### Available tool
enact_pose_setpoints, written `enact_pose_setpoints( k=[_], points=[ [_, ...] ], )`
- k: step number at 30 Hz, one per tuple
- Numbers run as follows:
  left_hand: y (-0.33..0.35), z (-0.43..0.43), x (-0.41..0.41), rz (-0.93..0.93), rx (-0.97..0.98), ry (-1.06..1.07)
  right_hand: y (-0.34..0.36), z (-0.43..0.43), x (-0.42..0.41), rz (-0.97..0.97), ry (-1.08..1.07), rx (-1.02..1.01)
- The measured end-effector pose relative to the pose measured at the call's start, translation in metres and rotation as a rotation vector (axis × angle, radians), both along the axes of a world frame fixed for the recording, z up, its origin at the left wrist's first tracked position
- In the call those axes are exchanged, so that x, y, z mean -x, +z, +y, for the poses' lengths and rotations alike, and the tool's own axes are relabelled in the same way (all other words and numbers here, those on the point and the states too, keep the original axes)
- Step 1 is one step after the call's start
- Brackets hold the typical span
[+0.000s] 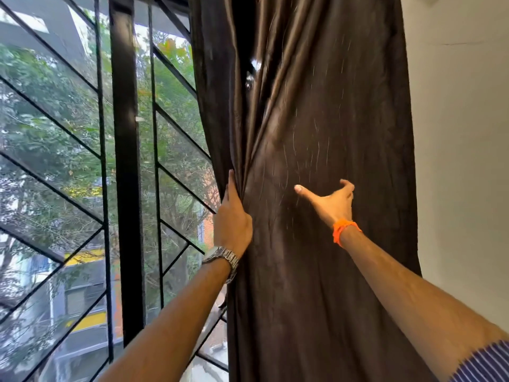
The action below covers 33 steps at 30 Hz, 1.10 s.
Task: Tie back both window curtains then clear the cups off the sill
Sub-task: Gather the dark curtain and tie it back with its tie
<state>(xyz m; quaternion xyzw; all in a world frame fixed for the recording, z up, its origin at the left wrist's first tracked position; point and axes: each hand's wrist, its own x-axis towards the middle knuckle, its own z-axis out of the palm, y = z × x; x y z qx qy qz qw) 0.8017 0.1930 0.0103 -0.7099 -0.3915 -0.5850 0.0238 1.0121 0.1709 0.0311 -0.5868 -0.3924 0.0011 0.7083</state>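
A dark brown curtain [316, 119] hangs gathered at the right side of the window, its folds pinched in towards a waist at mid-height. My left hand [232, 216], with a metal watch on the wrist, grips the curtain's left edge; its fingers wrap behind the cloth and are hidden. My right hand [330, 201], with an orange band on the wrist, is spread in front of the curtain's right half, thumb stretched left and fingers loosely curved, holding nothing. No cups, sill or tie-back show in this view.
A black window frame post [125, 161] and slanted black grille bars [68, 194] fill the left side, with trees and buildings beyond the mesh. A white wall [462, 161] stands right of the curtain.
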Motion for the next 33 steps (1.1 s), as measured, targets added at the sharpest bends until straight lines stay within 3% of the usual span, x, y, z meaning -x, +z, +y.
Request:
enact_pose_setpoints(
  k=[8,17,24,33],
  points=[
    [0.007,0.006,0.012,0.04,0.044,-0.002,-0.016,0.027,0.033,0.065,0.236,-0.013],
    [0.003,0.002,-0.011,0.005,0.066,-0.141,-0.044,0.032,0.002,0.154,0.211,0.014],
    [0.006,0.009,-0.042,0.111,0.087,-0.092,-0.062,0.039,-0.021,0.158,0.259,0.032],
    [0.013,0.014,-0.102,0.16,0.063,-0.021,-0.065,0.036,-0.06,0.04,0.145,0.061]
  ],
)
